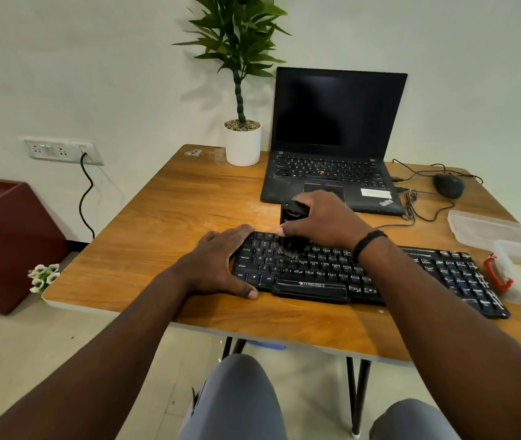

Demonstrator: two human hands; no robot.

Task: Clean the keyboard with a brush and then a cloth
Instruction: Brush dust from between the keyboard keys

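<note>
Keyboard [364, 274] spacebar reads ZEBRONICS; laptop [332, 154] corner reads ThinkPad.

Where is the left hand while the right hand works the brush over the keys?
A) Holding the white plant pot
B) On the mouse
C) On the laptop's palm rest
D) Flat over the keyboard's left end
D: the left hand lies flat over the left end of the keyboard, thumb along its front edge, while the right hand holds the brush with its bristles on the upper key rows.
</note>
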